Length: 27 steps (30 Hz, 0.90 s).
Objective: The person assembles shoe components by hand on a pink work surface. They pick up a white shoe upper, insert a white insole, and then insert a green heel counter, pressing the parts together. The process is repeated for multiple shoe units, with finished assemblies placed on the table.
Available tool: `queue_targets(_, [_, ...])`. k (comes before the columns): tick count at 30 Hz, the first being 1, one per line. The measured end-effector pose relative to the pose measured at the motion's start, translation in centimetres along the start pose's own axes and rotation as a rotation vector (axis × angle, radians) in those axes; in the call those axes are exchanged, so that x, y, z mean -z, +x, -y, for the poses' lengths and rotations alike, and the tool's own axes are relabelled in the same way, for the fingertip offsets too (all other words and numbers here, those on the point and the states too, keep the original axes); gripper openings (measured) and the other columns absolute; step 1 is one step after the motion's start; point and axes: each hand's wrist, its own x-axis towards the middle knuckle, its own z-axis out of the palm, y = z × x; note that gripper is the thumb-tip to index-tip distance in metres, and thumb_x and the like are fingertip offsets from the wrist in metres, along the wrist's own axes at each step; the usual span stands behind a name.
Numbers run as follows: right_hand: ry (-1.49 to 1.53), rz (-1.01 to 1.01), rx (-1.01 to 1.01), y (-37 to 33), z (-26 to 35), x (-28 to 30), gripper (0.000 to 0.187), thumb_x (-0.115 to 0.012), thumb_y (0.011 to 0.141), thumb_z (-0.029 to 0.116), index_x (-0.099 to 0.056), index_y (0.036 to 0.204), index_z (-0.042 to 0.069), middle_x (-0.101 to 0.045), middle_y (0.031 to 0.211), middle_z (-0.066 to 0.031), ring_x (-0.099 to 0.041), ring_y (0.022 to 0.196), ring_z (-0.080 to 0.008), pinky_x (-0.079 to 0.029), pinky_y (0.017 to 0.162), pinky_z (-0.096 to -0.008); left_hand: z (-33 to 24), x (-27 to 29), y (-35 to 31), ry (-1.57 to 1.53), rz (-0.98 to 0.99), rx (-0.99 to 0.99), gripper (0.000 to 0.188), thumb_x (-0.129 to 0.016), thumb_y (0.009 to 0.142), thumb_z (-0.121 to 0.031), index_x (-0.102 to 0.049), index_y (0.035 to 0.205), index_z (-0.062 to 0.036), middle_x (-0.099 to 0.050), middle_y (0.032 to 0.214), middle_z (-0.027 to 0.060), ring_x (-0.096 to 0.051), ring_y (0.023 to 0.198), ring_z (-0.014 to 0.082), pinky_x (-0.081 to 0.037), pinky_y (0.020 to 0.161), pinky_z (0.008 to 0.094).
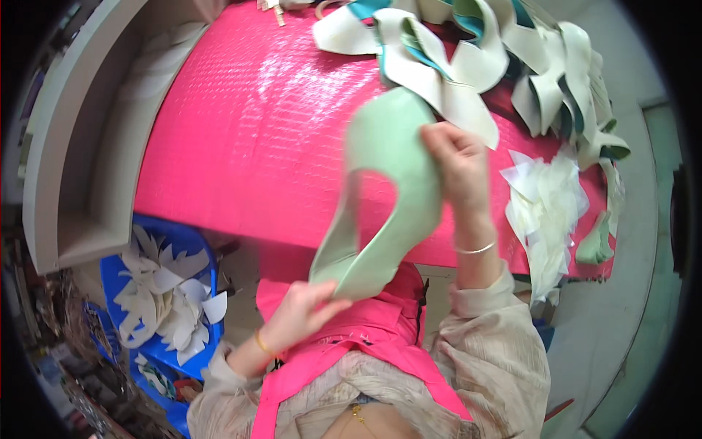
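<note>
A pale green shoe upper (393, 143), a flat band curved round a large opening, is stretched between my hands above the table's front edge. My left hand (301, 313) pinches its lower end near my apron. My right hand (461, 164) is closed on its upper right edge, with the fingertips partly behind it. The piece looks slightly blurred. Just beyond it lies a pile of white shoe uppers (475, 62) with green and teal linings.
The table has a shiny pink cover (227, 132). White thin cut pieces (545, 205) lie at its right, beside a small green piece (596, 245). A grey open-fronted shelf (110, 139) borders the left. Below stands a blue bin (212, 274) of white cut pieces.
</note>
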Motion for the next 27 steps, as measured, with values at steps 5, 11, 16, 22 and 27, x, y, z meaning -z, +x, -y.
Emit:
queue_targets(5, [0.295, 0.707, 0.148, -8.4, 0.3, 3.5, 0.074, -0.058, 0.077, 0.053, -0.044, 0.122, -0.005, -0.043, 0.124, -0.0118, -0.040, 0.112, -0.0193, -0.029, 0.094, -0.0338, -2.7, -0.1, 1.8, -0.349, 0.266, -0.244, 0.022, -0.068, 0.071, -0.002, -0.062, 0.091, 0.0014, -0.064, 0.085, 0.0118, -0.061, 0.080, 0.0288, -0.046, 0.071, 0.0353])
queue_targets(11, [-0.852, -0.231, 0.646, -16.4, 8.0, 13.0, 0.026, -0.070, 0.074, 0.018, -0.063, 0.086, -0.003, -0.063, 0.065, -0.0043, -0.057, 0.052, -0.0177, -0.044, 0.049, -0.0247, -11.0, -7.1, 13.0, -0.143, 0.032, -0.605, 0.029, -0.068, 0.072, -0.008, -0.060, 0.100, -0.0022, -0.054, 0.088, 0.0124, -0.054, 0.080, 0.0274, -0.044, 0.070, 0.0340])
queue_targets(16, [-1.356, -1.069, 0.099, -16.5, 13.4, 34.9, 0.019, -0.054, 0.086, 0.017, -0.059, 0.090, -0.001, -0.061, 0.070, -0.0099, -0.058, 0.066, -0.0162, -0.043, 0.059, -0.0290, -9.5, -7.1, 13.9, 0.008, 0.055, -0.371, 0.018, -0.057, 0.079, -0.001, -0.061, 0.097, -0.0011, -0.060, 0.081, 0.0123, -0.058, 0.075, 0.0238, -0.046, 0.067, 0.0307])
queue_targets(22, [-1.696, -0.973, -0.419, -16.6, -1.5, 66.3, 0.049, -0.037, 0.091, 0.040, -0.056, 0.103, -0.003, -0.058, 0.097, -0.0258, -0.051, 0.095, -0.0443, -0.040, 0.084, -0.0445, -7.5, -8.8, 13.2, 0.348, 0.263, -0.347, 0.020, -0.060, 0.080, -0.015, -0.060, 0.096, -0.0034, -0.057, 0.077, 0.0114, -0.055, 0.071, 0.0288, -0.044, 0.062, 0.0366])
queue_targets(27, [-1.437, -0.802, -0.719, -13.4, -2.2, 56.3, 0.079, -0.016, 0.087, 0.061, -0.053, 0.112, -0.004, -0.052, 0.111, -0.0297, -0.046, 0.109, -0.0423, -0.033, 0.095, -0.0423, -6.2, -8.1, 11.8, 0.546, 0.278, -0.214, 0.027, -0.060, 0.079, -0.024, -0.058, 0.098, -0.0046, -0.056, 0.079, 0.0104, -0.055, 0.072, 0.0276, -0.044, 0.065, 0.0368])
